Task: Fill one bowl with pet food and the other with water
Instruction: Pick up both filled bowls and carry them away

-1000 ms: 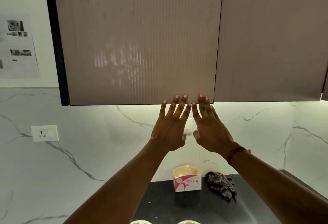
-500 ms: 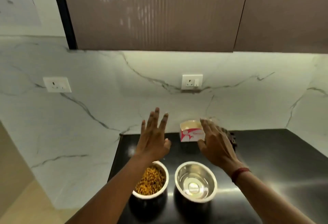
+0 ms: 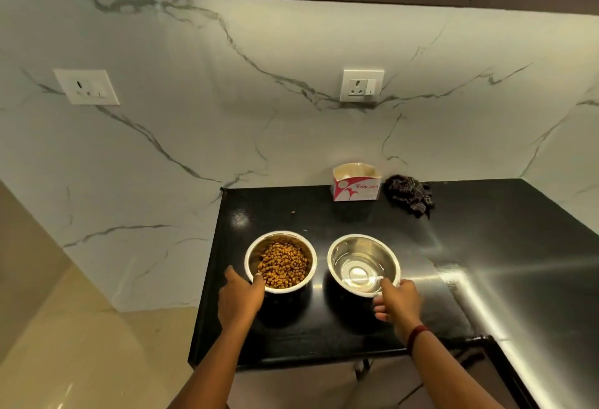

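- The left hand [image 3: 240, 300] was closed on the near-left rim of the food bowl [image 3: 280, 261], thumb hooked over the edge and the remaining fingers wrapped down the outer wall.
- The food bowl, a steel one, held brown kibble [image 3: 283, 264] heaped to roughly mid-depth; it stood directly ahead of the left hand on the black counter [image 3: 486, 262].
- The right hand [image 3: 397, 300] pinched the near-right rim of the water bowl [image 3: 363, 264], thumb inside the lip, other fingers curled beneath and outside.
- The water bowl, also steel, sat just beside the food bowl, apart from it by a narrow gap, and lay ahead of and slightly inward from the right hand. Its polished base reflected light; clear liquid appeared to lie in it, though the level could not be judged.
- A red band [image 3: 418, 337] circled the right wrist.
- Well beyond both hands, against the marble wall, stood an open red-and-white carton [image 3: 356, 186], with a dark checked cloth [image 3: 410, 194] crumpled just to its right.
- A stray kibble piece [image 3: 293, 213] lay on the counter beyond the food bowl.
- A wall socket [image 3: 362, 85] was mounted above the carton.
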